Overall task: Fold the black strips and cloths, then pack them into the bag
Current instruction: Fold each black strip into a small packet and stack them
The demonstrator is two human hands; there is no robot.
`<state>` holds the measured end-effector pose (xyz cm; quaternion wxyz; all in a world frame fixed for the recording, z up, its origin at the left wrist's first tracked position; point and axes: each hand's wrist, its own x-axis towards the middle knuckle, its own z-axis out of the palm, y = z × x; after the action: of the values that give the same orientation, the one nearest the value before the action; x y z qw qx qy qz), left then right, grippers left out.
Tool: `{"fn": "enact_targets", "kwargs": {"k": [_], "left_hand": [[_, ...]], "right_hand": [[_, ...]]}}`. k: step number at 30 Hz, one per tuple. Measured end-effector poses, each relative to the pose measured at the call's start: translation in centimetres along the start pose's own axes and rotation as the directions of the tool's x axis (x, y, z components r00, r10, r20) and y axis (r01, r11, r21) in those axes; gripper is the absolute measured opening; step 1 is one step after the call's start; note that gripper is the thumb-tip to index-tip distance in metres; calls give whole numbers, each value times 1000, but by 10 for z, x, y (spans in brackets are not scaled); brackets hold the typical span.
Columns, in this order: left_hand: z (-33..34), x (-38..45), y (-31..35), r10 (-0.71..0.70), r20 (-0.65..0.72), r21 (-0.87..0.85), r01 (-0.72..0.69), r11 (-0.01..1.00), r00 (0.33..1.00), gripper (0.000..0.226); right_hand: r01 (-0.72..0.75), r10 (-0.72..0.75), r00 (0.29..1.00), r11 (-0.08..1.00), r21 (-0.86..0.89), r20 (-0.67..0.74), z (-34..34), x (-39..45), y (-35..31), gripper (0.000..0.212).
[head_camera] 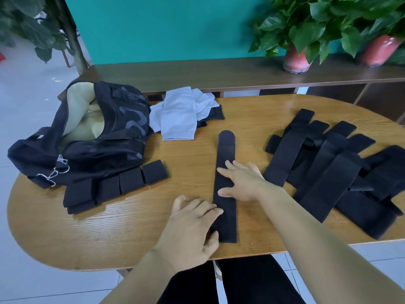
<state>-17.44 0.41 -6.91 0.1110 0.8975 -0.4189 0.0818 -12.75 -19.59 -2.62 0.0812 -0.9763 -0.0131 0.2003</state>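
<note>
Folding step. One black strip (225,185) lies flat, running from the surface's (131,233) near edge toward its middle. The left hand (192,227) and right hand (238,183) press it with flat, open fingers, gripping nothing. Next, probably, lift one end and fold it over. The open bag (87,137) waits at the left edge.

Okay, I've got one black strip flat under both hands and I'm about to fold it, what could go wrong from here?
1. The strip lies lengthwise away from you, and the left hand and right hand press only its near half; the far rounded end could skew, giving an uneven fold.
2. The folded strips sit close against the bag; dragging the bag might topple them.
3. The unfolded pile overlaps, so pulling one strip may drag others toward the table edge.
</note>
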Motion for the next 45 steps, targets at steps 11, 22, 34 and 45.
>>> {"fn": "enact_targets", "kwargs": {"k": [11, 22, 34, 45], "left_hand": [[-7, -13, -1, -53, 23, 30, 53, 998, 998, 42], [-12, -23, 1, -75, -35, -303, 61, 951, 997, 54], [-5, -11, 7, -203, -1, -344, 190, 920, 979, 46], [11, 19, 11, -547, -89, -543, 420, 727, 832, 9]], "right_hand": [[-45, 39, 997, 993, -108, -62, -10, 19, -16, 60], [228, -59, 850, 937, 265, -523, 4, -54, -10, 41], [273, -82, 899, 874, 402, -430, 74, -97, -12, 67], [126, 319, 779, 764, 632, -540, 71, -61, -27, 38]]}}
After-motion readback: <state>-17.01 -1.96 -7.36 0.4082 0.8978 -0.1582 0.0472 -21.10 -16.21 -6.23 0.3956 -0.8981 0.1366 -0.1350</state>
